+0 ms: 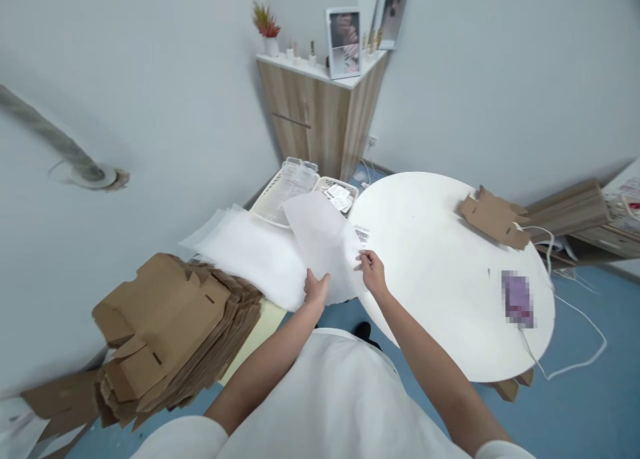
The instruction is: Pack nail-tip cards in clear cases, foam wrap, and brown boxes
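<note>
A thin, white, translucent sheet [327, 236] is held up in front of me, between the pile and the round table. Its lower left edge is in the grip of my left hand [316, 288], thumb pointing up. On the sheet's right edge, the fingers of my right hand [371, 271] are pinched together. Left of the held sheet lies a pile of similar white sheets [250, 254]. Whether the held piece is a single sheet or a flat bag, I cannot tell.
Flattened cardboard boxes [165, 326] are stacked at left. Behind the sheets stand a basket of clear plastic boxes [270, 196] and a smaller basket of cards [340, 194]. On the round white table [425, 279] lie a cardboard piece [493, 218] and a blurred purple item [518, 298] with a cable.
</note>
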The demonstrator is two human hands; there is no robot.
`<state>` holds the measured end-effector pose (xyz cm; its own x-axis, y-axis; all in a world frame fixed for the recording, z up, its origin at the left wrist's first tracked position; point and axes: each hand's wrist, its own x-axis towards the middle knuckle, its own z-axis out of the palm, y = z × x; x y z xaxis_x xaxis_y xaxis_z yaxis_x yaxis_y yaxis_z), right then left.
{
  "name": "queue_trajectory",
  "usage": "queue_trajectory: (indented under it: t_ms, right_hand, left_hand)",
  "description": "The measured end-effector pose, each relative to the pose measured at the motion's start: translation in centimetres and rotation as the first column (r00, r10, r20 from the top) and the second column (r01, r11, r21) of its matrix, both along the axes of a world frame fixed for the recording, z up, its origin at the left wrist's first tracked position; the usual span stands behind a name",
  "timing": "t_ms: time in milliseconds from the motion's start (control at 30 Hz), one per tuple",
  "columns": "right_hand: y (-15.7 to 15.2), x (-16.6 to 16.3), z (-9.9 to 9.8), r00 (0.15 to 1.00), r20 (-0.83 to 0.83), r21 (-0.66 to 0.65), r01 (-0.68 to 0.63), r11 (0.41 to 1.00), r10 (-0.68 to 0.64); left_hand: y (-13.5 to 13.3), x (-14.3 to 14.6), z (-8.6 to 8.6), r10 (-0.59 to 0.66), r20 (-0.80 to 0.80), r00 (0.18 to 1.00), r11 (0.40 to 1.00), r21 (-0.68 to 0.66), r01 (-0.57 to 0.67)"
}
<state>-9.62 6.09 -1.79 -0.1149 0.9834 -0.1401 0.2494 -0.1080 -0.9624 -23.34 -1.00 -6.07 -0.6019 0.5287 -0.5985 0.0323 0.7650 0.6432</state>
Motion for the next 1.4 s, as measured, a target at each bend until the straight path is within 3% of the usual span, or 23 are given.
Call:
queue_trajectory:
  t_ms: [100, 200, 400, 533, 633, 800, 867, 1033, 1200, 1400]
  right_hand:
    - [-0.8, 5.1, -0.3, 0.994, -0.028, -0.007, 0.109, 0.994, -0.109]
    - [-1.6, 10.5, -1.1, 0.974, -0.011, -0.012, 0.225, 0.974, -0.225]
    - [-4.1, 20.3, -3.7, 0.922, 0.106, -0.047, 0.378, 0.925, -0.371]
    - [-6.6, 24.3, -5.3, 0.877, 0.166, -0.072, 0.466, 0.882, -0.45]
    - [-8.0, 25.8, -6.1, 0.866, 0.29, -0.04, 0.437, 0.899, -0.408]
    - [-9.0, 26.6, -6.8, 0.862, 0.454, 0.004, 0.251, 0.968, -0.225]
    - [-9.0, 26.7, -6.8, 0.817, 0.542, 0.036, 0.209, 0.977, -0.195]
    - [-9.3, 26.5, -5.9, 0.651, 0.743, 0.128, 0.089, 0.988, -0.155]
    - [-9.3, 26.2, -5.5, 0.587, 0.807, 0.073, -0.2, 0.977, 0.06]
    - [-8.8, 26.7, -5.9, 0.538, 0.841, 0.053, -0.206, 0.977, 0.067]
  left_hand:
    - [0.4, 3.4, 0.0, -0.096, 0.019, 0.995, 0.979, 0.182, 0.091]
    - [1.2, 7.0, 0.1, -0.243, -0.027, 0.97, 0.921, 0.309, 0.239]
    - [2.5, 13.4, -0.3, -0.491, -0.228, 0.841, 0.79, 0.292, 0.54]
    - [2.6, 16.4, -1.1, -0.617, -0.294, 0.73, 0.677, 0.275, 0.683]
    - [2.3, 17.6, -1.7, -0.678, -0.318, 0.663, 0.621, 0.235, 0.748]
    - [2.4, 18.0, -2.0, -0.778, -0.352, 0.52, 0.508, 0.132, 0.851]
    - [2.4, 17.9, -1.9, -0.793, -0.396, 0.463, 0.469, 0.088, 0.879]
    - [1.7, 17.9, -1.0, -0.743, -0.58, 0.334, 0.448, -0.06, 0.892]
    - [0.8, 18.1, 0.1, -0.812, -0.561, 0.161, 0.29, -0.149, 0.945]
    - [1.0, 18.8, 0.2, -0.824, -0.552, 0.126, 0.268, -0.185, 0.945]
